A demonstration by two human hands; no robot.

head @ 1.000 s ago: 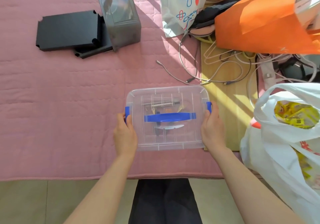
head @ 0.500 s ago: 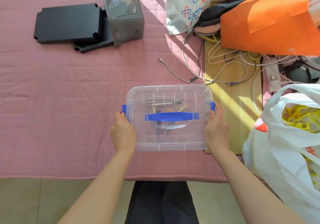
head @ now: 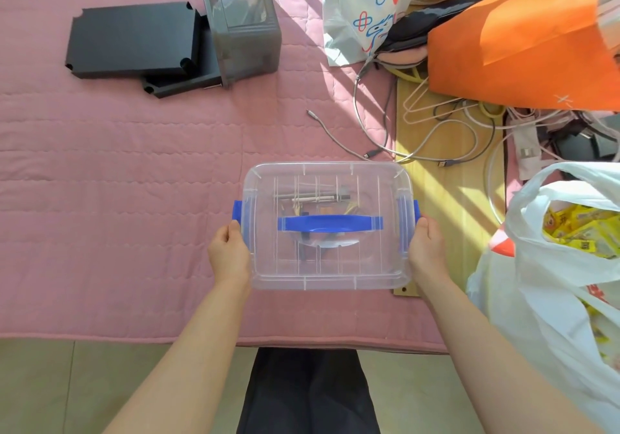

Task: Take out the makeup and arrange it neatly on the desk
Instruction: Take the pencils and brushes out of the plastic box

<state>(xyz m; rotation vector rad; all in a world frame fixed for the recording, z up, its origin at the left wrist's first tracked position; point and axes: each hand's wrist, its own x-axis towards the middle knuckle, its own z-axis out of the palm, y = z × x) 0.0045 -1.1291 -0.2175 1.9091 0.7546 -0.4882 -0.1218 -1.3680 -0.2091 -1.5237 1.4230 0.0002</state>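
At the 6 o'clock edge of the pink quilted cover (head: 117, 182) sits the clear plastic storage box (head: 330, 267), with its lid on and its blue carry handle (head: 328, 224) lying flat. The makeup (head: 312, 196), seen through the lid as slender sticks and tubes, is all still inside.

The left hand (head: 229, 252) grips the box wall at 9 o'clock, just below the blue left latch (head: 237, 210). The right hand (head: 426, 249) grips the wall at 3 o'clock, below the blue right latch (head: 416, 208). On both hands the fingers curl round the box sides. The fingertips are hidden under the rim.

Step in hand: unlatching, before any item is removed. The next move calls for lifting the lid straight off and setting it aside. The open cover at 9 o'clock offers room for the row of items. The loose grey cables (head: 335, 138) at 1 o'clock should be avoided.

Against one second ago, the box lies on the same spot and the lid remains closed. Both latches now appear to stand farther out from the walls, which suggests they have been released.
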